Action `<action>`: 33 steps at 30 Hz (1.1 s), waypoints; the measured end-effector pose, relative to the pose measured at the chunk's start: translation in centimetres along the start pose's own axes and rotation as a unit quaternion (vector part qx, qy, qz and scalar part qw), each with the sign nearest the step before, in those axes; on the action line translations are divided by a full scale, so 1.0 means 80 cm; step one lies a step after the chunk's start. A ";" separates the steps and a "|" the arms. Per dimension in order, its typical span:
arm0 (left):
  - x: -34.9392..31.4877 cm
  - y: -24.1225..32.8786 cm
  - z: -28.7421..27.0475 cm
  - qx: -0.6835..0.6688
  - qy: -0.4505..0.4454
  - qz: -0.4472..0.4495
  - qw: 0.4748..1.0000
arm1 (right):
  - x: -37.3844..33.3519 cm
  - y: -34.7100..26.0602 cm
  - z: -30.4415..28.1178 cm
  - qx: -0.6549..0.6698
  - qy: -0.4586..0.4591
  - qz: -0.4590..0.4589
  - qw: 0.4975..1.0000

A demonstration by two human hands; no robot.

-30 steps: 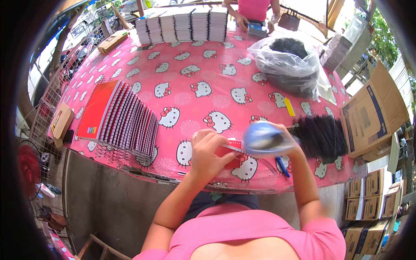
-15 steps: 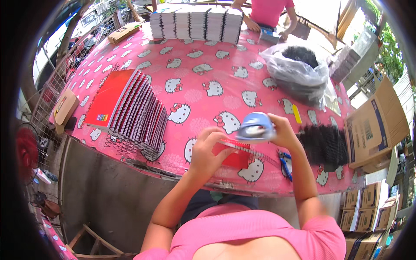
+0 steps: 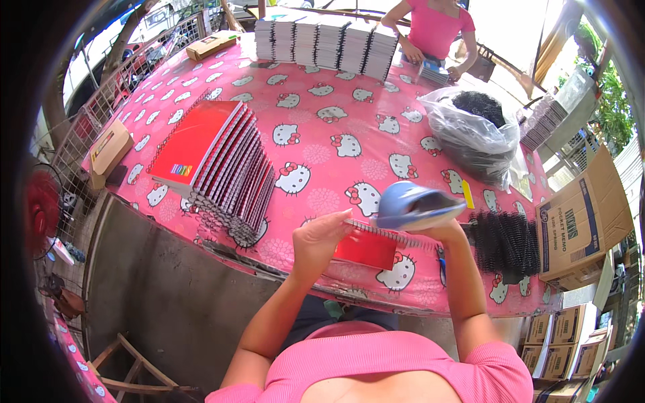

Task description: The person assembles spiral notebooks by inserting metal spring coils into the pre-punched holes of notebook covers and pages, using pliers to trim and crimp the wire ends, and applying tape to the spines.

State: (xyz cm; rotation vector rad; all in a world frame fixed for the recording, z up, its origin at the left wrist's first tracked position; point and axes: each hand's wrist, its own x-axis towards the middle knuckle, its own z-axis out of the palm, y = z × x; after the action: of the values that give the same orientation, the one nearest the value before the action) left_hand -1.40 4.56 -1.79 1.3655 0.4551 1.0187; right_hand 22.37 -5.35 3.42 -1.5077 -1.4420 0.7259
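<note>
Notebook (image 3: 366, 251) on the table (image 3: 316, 196) before me: my left hand (image 3: 318, 236) pinches the left end of its coil (image 3: 388, 232); my right hand (image 3: 449, 230), grasping the blue tool (image 3: 405, 207), has just tilted it. The coil juts past the notebook's right edge, seemingly not yet fully seated.

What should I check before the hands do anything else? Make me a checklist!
1. Left hand at the left end of the red notebook: ok.
2. Blue handheld tool in the right hand: ok.
3. Spiral coil ending level with the notebook's right end: not ok, it sticks out.
4. Tool touching the coil: cannot tell, they overlap in view.
5. Stack of red notebooks apart from both hands: ok.
</note>
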 end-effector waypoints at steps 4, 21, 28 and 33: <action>0.004 -0.002 -0.006 0.003 -0.029 0.017 0.999 | 0.007 0.033 -0.005 -0.270 0.121 0.071 0.953; -0.039 0.031 0.028 0.223 -0.097 0.257 0.935 | -0.183 -0.036 0.060 -0.214 0.144 0.124 0.958; -0.042 0.047 0.040 0.205 -0.066 0.231 0.949 | -0.129 -0.092 0.094 -0.240 0.125 -0.069 0.960; -0.038 0.048 0.031 0.187 -0.055 0.263 0.945 | -0.113 -0.065 0.091 0.433 -0.038 0.221 0.873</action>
State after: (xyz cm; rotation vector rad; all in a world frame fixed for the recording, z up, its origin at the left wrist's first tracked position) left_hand -2.28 0.20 1.43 1.9397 0.2023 1.3232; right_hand 12.31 -13.10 3.46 -1.0689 -0.6209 1.4831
